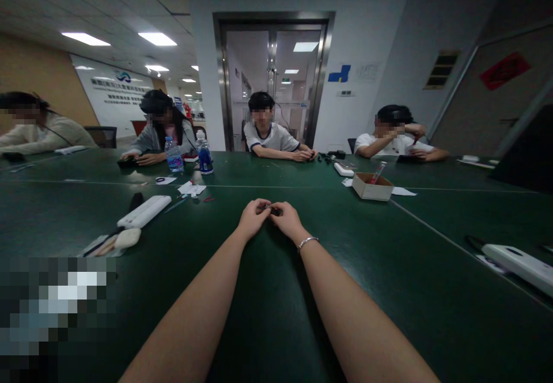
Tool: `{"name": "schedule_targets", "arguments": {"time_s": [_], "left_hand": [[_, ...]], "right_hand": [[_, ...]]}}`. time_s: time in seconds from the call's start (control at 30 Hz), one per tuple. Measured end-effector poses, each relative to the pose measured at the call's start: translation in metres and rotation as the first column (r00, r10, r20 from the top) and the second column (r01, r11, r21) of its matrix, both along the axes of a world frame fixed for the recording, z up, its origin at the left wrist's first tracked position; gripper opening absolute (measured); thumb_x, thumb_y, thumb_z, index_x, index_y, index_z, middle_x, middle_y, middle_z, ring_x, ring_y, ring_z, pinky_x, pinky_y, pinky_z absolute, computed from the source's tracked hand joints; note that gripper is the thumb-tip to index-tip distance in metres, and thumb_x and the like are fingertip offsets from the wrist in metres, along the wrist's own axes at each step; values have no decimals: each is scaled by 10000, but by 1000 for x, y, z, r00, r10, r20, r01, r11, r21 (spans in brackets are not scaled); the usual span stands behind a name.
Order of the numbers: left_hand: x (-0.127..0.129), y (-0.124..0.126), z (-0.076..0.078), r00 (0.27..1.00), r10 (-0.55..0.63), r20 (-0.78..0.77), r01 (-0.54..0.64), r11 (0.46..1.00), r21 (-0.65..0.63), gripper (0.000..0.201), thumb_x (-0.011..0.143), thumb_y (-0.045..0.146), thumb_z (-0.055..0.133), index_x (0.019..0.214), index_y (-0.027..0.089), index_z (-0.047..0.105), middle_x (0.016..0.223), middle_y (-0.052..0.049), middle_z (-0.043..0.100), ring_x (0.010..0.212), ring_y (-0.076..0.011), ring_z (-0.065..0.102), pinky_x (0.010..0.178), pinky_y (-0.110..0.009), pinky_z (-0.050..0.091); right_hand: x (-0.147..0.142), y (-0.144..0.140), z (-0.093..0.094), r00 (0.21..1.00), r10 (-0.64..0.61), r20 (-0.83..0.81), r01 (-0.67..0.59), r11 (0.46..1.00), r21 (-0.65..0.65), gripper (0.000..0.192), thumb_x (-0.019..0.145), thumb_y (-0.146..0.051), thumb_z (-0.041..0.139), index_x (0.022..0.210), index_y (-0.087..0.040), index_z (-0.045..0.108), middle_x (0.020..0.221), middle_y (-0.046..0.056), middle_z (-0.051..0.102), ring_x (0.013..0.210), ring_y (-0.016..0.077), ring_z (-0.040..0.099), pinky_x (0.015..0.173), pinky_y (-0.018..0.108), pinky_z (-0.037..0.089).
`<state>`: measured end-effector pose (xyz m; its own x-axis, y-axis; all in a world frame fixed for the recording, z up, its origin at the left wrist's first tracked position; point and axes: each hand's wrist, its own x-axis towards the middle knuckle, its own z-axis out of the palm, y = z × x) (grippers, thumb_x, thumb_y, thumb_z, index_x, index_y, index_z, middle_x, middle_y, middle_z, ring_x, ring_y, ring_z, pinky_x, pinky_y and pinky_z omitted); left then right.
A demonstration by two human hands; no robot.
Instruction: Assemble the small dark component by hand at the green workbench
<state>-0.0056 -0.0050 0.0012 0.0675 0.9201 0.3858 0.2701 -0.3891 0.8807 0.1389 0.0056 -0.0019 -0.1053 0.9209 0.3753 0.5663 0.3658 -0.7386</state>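
A small dark object (271,208), too tiny to identify, is pinched between the fingertips of the left hand (253,217) and right hand (286,219) above the green table (389,268), with a cardboard box (372,186) and water bottles (174,155) seen farther off.

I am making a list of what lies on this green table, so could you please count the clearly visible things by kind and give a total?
Water bottles: 2
White oblong cases: 3
Cardboard box: 1
Small dark object pinched between the left hand and right hand: 1
Total: 7
Smaller scattered bits are too small to identify.
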Motion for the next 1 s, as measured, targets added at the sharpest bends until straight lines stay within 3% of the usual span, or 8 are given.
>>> {"name": "schedule_targets", "arguments": {"time_s": [0.07,0.17,0.33,0.47,0.73,1.0], "left_hand": [[-2,3,-2,999,19,-38,-18,1000,22,171,744,244,613,894,177,661,981,-72,583,864,-163,590,827,-303,474],[-4,7,-6,1000,-15,-14,14,999,-44,175,754,257,604,893,163,651,897,-64,618,808,-155,597,778,-291,481],[-5,9,-7,998,-45,40,50,991,-121,249,733,273,634,947,147,625,847,-56,638,747,-138,594,692,-262,477],[-4,7,-3,997,-49,67,58,987,-147,219,749,233,614,947,138,616,852,-62,628,746,-135,588,689,-263,479],[-4,7,-3,991,-52,121,72,984,-165,188,760,188,594,941,139,603,779,-36,602,710,-130,579,666,-265,475],[-3,4,2,991,-25,131,50,981,-190,196,771,272,605,904,129,617,736,-36,611,674,-125,571,645,-257,460]], "right_hand": [[0,0,1,1000,-14,16,14,1000,-12,251,672,-150,678,919,-176,705,881,49,579,725,149,573,714,284,473],[1,0,1,999,7,-48,-9,999,-53,260,664,-134,681,923,-146,698,911,63,586,649,124,574,654,274,488],[5,1,5,916,62,-397,-148,970,-190,222,758,-136,609,975,-130,657,840,46,627,517,68,555,493,193,481],[7,0,8,823,39,-566,-197,955,-221,210,786,-91,569,979,-125,644,772,31,630,514,64,574,478,166,496],[13,-1,8,711,51,-702,-317,914,-255,204,761,-67,608,950,-134,646,718,24,648,571,89,623,569,191,553],[15,-5,10,645,23,-764,-342,903,-261,178,761,-89,636,933,-131,654,754,36,661,619,106,640,617,212,567]]}}
